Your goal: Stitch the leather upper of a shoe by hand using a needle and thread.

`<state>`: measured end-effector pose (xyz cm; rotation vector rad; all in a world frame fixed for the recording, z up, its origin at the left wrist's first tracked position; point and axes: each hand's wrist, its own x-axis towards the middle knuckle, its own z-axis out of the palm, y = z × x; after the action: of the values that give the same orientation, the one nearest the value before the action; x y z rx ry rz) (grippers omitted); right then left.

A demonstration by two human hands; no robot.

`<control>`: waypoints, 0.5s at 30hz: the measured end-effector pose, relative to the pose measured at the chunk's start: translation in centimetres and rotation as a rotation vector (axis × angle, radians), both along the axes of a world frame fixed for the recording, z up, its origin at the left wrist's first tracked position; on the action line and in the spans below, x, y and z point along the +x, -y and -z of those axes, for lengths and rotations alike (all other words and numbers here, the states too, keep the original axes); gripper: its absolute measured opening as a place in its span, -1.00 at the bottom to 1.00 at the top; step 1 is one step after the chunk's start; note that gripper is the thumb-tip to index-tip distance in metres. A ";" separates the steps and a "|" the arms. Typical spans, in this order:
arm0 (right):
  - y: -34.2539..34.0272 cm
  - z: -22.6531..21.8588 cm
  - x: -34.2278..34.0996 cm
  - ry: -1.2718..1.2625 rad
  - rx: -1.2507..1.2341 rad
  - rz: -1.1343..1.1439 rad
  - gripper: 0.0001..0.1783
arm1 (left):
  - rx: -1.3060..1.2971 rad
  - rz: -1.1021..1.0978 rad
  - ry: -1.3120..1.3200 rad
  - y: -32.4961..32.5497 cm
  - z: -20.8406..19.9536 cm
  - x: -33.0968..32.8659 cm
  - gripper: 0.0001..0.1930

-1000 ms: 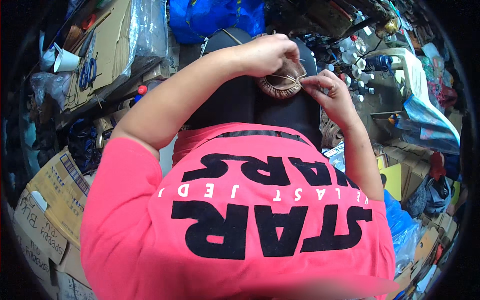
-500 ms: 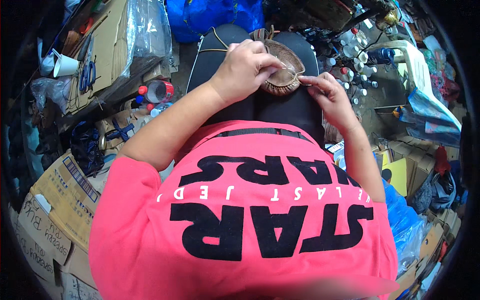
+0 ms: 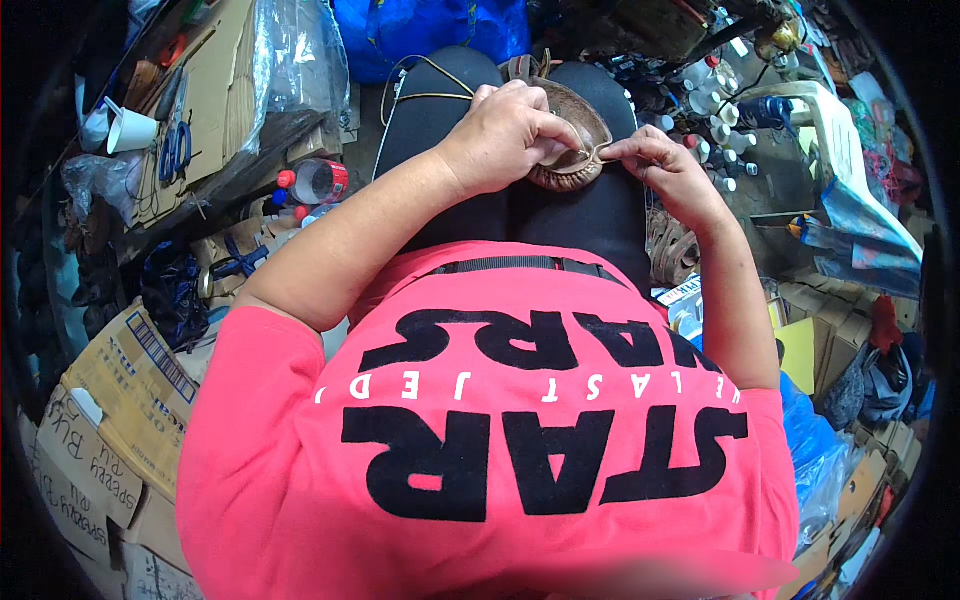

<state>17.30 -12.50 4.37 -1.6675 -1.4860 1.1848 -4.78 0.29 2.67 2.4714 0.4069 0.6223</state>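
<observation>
A brown leather shoe upper (image 3: 567,182) with a gathered, stitched toe rests across my black-clad thighs, its hollow side up. Over its left side is my left hand (image 3: 508,135), closed, thumb and forefinger pinched inside the hollow. What those fingertips hold is too small to make out. From the right, my right hand (image 3: 664,168) pinches the upper's rim with thumb and forefinger, where the edge bends out in a pale loop. A thin tan cord (image 3: 437,96) lies over my left thigh beyond the left hand.
Cardboard sheets (image 3: 212,110), blue-handled scissors (image 3: 176,148) and a white cup (image 3: 131,130) are at the left. A red-capped bottle (image 3: 318,182) lies beside my left leg. Several capped bottles (image 3: 722,130) and a white plastic chair (image 3: 840,140) stand at the right. A blue bag (image 3: 430,35) sits ahead.
Both hands have shifted slightly: the left a little right and down over the hollow, the right a little up. The thin strand seen earlier at the left fingertips is now hardly visible.
</observation>
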 end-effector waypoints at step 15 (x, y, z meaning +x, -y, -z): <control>0.6 -0.4 -0.5 -0.060 -0.011 0.031 -0.67 | -0.157 0.185 0.008 -0.7 -1.0 1.2 -0.83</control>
<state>16.82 -13.08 4.80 -1.6417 -1.4147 1.2173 -3.56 1.01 3.69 2.3229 0.2120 0.5032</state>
